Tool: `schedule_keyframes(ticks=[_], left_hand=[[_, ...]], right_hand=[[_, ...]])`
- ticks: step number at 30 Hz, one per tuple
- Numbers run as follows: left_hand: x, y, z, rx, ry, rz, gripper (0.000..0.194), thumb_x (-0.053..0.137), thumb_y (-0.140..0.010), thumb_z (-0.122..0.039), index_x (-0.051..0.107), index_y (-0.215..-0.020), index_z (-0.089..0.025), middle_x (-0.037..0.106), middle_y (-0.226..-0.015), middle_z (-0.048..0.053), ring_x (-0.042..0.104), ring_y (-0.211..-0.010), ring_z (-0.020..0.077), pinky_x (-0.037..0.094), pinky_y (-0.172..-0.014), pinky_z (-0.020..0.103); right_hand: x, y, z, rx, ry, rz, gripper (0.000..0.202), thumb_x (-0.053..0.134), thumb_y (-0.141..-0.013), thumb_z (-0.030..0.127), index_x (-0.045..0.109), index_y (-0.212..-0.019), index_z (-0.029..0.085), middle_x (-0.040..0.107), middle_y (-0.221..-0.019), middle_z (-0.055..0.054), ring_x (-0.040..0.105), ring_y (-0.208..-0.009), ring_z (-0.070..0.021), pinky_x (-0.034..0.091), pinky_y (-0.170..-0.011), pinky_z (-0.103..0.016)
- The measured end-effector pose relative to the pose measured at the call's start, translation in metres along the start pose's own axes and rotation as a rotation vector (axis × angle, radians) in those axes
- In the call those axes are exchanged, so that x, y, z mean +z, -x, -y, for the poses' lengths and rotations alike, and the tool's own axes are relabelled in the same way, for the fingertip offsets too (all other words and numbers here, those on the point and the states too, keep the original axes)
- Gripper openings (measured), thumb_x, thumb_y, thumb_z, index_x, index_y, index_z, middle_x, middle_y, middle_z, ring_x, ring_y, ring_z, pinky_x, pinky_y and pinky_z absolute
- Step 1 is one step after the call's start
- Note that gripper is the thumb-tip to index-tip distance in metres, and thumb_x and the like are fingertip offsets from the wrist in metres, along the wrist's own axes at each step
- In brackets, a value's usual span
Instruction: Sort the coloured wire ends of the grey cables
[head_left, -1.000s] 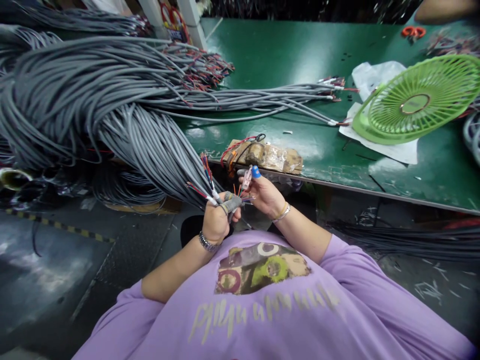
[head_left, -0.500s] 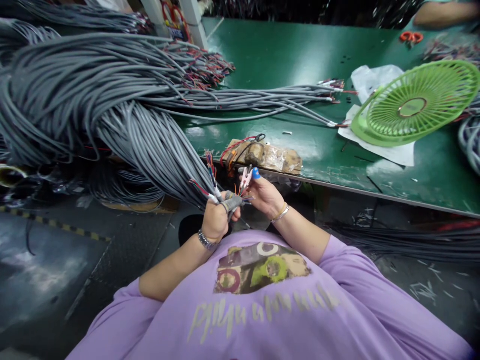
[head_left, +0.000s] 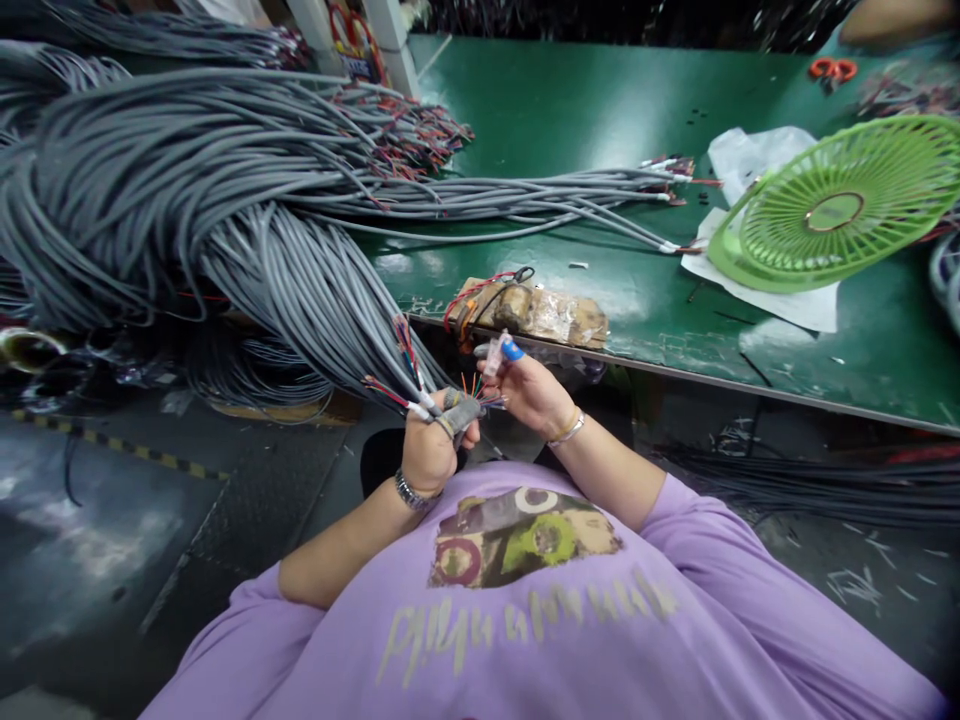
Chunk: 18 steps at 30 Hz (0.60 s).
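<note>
My left hand point(head_left: 431, 452) is closed around the ends of grey cables point(head_left: 424, 400), just in front of the table edge. Short coloured wires point(head_left: 407, 345) and white sleeves stick out beyond its fingers. Grey wrapping point(head_left: 460, 412) shows at the left thumb. Close on the right, my right hand point(head_left: 536, 397) has its fingers drawn together by the fanned orange and dark wire ends point(head_left: 475, 385). A blue covering point(head_left: 512, 348) sits on its thumb tip. A pale pink-white piece point(head_left: 495, 355) shows at these fingertips; whether it is held or worn I cannot tell.
A large bundle of grey cables point(head_left: 150, 180) lies at the left and hangs over the edge of the green table point(head_left: 570, 100). Ahead sits a worn wooden block point(head_left: 555, 315) with wires. A green fan point(head_left: 840, 210) and orange-handled scissors point(head_left: 832, 70) are at the right, near another person's arm point(head_left: 896, 22).
The coloured wires above my left hand have tipped slightly left and down. The pale piece at my right fingertips has turned and blurs. Both hands stay in nearly the same place.
</note>
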<state>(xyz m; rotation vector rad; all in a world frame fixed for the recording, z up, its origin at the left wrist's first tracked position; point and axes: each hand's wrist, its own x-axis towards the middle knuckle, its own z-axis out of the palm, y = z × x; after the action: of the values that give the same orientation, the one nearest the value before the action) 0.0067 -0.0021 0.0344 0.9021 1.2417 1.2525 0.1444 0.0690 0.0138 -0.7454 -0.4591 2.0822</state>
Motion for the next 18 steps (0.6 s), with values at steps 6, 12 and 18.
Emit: schedule_keyframes(ticks=[6, 12, 18], left_hand=[[0.006, -0.004, 0.002, 0.022, 0.020, -0.041, 0.021, 0.070, -0.073, -0.032, 0.060, -0.062, -0.016, 0.057, -0.047, -0.002, 0.046, -0.037, 0.0064, 0.035, -0.037, 0.017], [0.012, -0.007, 0.004, 0.047, 0.073, -0.071, 0.020, 0.070, -0.072, -0.030, 0.061, -0.062, -0.016, 0.057, -0.047, -0.003, 0.046, -0.036, 0.0060, 0.035, -0.036, 0.017], [0.012, -0.009, 0.004, 0.042, 0.086, -0.086, 0.020, 0.071, -0.072, -0.029, 0.060, -0.061, -0.016, 0.057, -0.046, -0.003, 0.046, -0.035, 0.0058, 0.033, -0.035, 0.017]], right_hand=[[-0.003, -0.001, -0.002, -0.038, 0.008, -0.030, 0.035, 0.066, -0.083, 0.052, 0.067, -0.084, 0.017, 0.067, -0.074, -0.001, 0.055, -0.058, -0.0078, 0.047, -0.055, -0.021], [-0.001, -0.005, 0.000, -0.035, -0.005, -0.066, 0.033, 0.074, -0.076, 0.048, 0.064, -0.083, 0.017, 0.064, -0.067, 0.002, 0.055, -0.056, -0.0078, 0.046, -0.053, -0.020], [-0.007, -0.004, -0.007, -0.346, 0.227, -0.186, 0.042, 0.076, -0.069, 0.056, 0.060, -0.071, 0.017, 0.058, -0.059, 0.004, 0.044, -0.050, -0.0055, 0.038, -0.050, -0.020]])
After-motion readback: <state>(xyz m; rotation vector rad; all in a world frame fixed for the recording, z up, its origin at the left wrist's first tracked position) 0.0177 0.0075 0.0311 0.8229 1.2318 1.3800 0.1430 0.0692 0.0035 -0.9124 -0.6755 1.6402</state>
